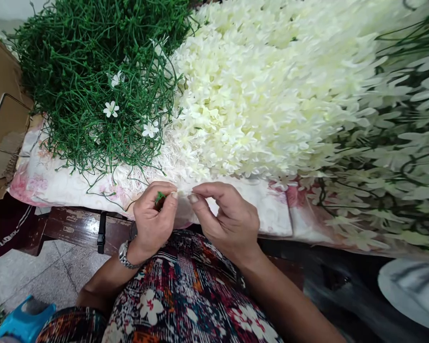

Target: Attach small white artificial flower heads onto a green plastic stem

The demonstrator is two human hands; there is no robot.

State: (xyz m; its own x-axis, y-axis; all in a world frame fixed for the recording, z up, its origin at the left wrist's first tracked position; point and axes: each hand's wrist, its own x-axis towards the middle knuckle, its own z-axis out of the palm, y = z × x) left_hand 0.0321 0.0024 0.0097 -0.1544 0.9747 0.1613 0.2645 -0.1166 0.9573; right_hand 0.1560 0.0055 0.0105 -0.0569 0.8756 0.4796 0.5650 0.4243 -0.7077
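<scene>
My left hand [153,216], with a metal watch at its wrist, is closed with thumb and forefinger pinched. A green artificial stem [159,197] shows inside its curled fingers, and a thin green strand trails out to the left. Close by, my right hand [229,216] also pinches thumb against forefinger, its tips just apart from the left ones. Something whitish and blurred lies between the two sets of fingertips; I cannot make out what. Behind the hands spreads a heap of cream-white artificial flowers [243,105], and to its left a tangled pile of green plastic stems [93,81].
Both heaps rest on a pink-and-white floral cloth [71,188]. Loose white blossoms [110,109] dot the green pile. A cardboard box [3,114] stands at the left edge. White flowers on green stems [379,190] hang at the right. Below left is a blue plastic object [25,321].
</scene>
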